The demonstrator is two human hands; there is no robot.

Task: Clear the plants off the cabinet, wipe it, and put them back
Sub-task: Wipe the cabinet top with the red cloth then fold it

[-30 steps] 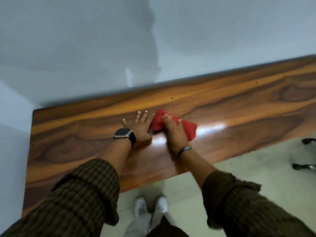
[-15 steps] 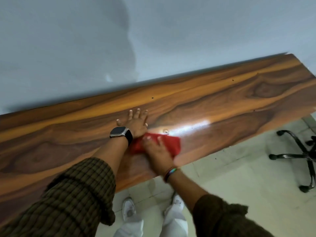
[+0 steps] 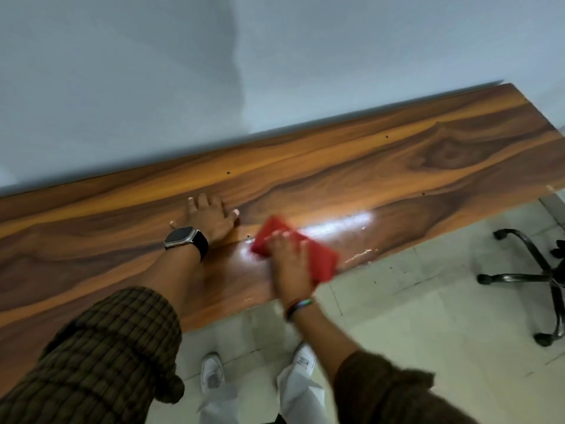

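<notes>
The wooden cabinet top (image 3: pixel 397 166) runs across the view along a pale wall, with nothing standing on it. No plants are in view. My right hand (image 3: pixel 289 261) presses a red cloth (image 3: pixel 321 258) flat on the wood close to the front edge, beside a shiny wet patch. My left hand (image 3: pixel 211 218) lies palm down with fingers spread on the cabinet, just left of the cloth, a dark watch on its wrist.
A black swivel chair base (image 3: pixel 532 270) with castors stands on the tiled floor at the right. My white shoes (image 3: pixel 212 373) are below the cabinet's front edge. The wall (image 3: pixel 275 71) backs the cabinet. The cabinet's right end (image 3: pixel 519 96) is in view.
My right hand has slid the red cloth to the right along the front of the cabinet. The left hand has stayed planted. The view has swung right, showing the cabinet's right end.
</notes>
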